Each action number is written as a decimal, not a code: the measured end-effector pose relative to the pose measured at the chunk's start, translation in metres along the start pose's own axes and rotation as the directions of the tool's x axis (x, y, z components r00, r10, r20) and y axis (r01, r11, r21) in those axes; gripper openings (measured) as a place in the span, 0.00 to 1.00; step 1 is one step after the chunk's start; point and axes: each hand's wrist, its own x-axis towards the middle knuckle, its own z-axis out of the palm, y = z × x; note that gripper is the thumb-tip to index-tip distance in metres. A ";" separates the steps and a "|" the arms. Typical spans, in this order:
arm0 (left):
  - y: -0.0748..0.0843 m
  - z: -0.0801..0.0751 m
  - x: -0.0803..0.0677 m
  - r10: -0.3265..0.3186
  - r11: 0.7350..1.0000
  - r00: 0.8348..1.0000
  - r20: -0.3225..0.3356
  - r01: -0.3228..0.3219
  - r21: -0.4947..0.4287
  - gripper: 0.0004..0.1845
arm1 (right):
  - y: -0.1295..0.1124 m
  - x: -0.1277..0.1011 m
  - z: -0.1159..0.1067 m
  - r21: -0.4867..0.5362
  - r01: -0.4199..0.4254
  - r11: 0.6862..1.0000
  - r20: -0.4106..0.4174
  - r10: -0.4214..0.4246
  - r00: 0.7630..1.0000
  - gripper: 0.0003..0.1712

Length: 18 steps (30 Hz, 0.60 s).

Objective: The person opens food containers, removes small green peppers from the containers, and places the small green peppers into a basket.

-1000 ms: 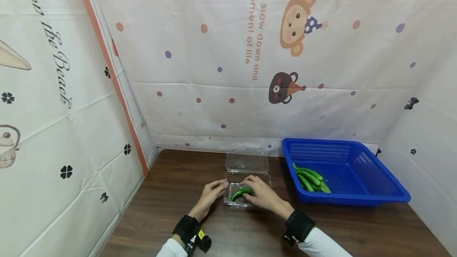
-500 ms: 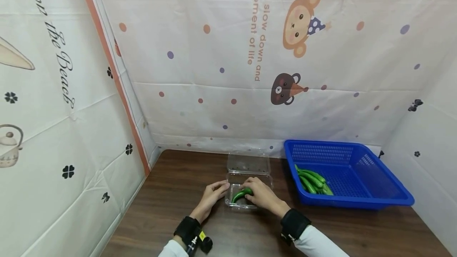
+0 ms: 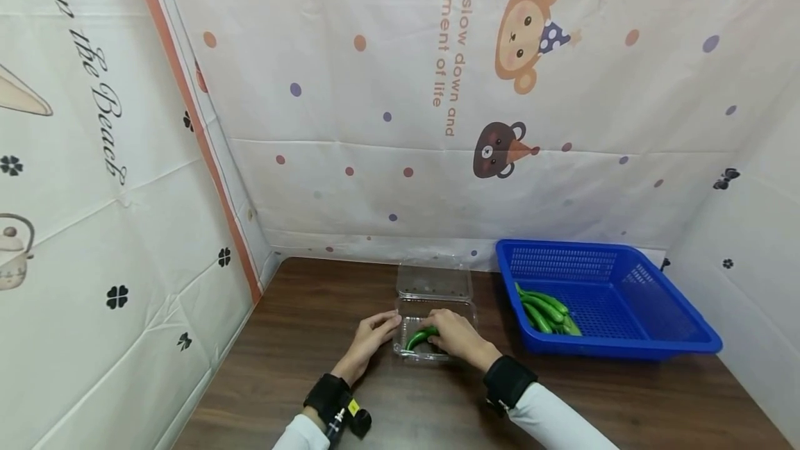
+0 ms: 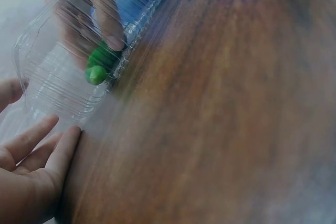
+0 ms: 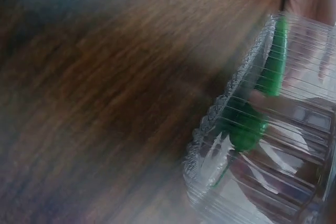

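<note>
Wood table [image 3: 300, 367]: R fingers [image 3: 445, 328] curled on pepper [image 3: 420, 337].

Both forearms reach forward in white sleeves with black wrist bands. The left hand [image 3: 369, 339] lies low with its fingers straight and relaxed, pointing right. The right hand [image 3: 459, 336] is close beside it, palm down, fingers curled inward
</note>
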 end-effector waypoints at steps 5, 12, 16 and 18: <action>0.001 0.000 0.000 0.001 1.000 1.000 0.004 -0.001 -0.004 0.30 | -0.001 -0.001 -0.002 -0.050 0.017 0.999 -0.047 -0.019 0.999 0.15; 0.001 0.000 0.000 0.004 1.000 1.000 0.002 -0.004 -0.004 0.31 | -0.003 -0.002 -0.010 -0.166 0.046 0.985 -0.122 -0.067 0.990 0.16; 0.001 0.000 -0.001 0.003 1.000 1.000 0.003 -0.003 -0.006 0.31 | -0.004 -0.002 -0.020 -0.197 0.049 0.979 -0.171 -0.084 0.982 0.14; 0.001 -0.001 -0.002 0.007 1.000 1.000 0.005 -0.007 -0.003 0.31 | -0.004 0.000 -0.028 -0.206 0.042 0.978 -0.194 -0.083 0.978 0.13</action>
